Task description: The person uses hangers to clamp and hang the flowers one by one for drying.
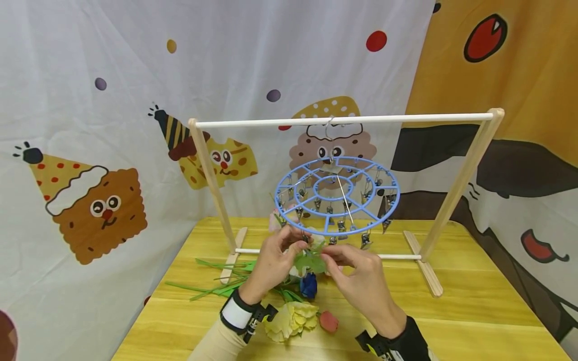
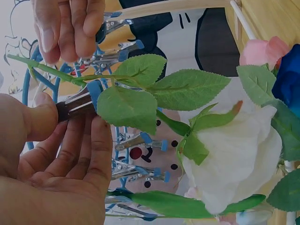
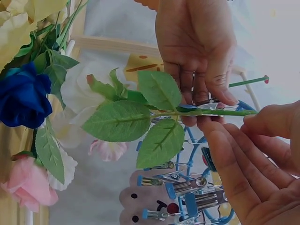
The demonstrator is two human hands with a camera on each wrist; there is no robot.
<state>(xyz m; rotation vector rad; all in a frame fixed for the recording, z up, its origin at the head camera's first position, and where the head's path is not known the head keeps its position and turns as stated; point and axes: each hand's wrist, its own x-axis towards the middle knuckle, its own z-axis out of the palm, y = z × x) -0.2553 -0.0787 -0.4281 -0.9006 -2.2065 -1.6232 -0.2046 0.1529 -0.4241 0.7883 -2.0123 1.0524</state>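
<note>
Left hand (image 1: 278, 256): we saw it pinching a metal clip (image 2: 79, 104).
Right hand (image 1: 358, 268): fingers near the stem (image 2: 51, 72); we could not tell whether they touched it.
White rose (image 2: 234, 159): hung head-down below the clip.
Slip: we judged the rose could drop if the clip caught leaf instead of stem.
Tilt: a tug could have tipped the hanging blue rack (image 1: 327, 225).
Table (image 1: 474, 291): yellow wood, carrying loose flowers and a wooden stand (image 1: 457, 190).
Backdrop (image 1: 217, 65): cartoon-printed cloth behind everything.
</note>
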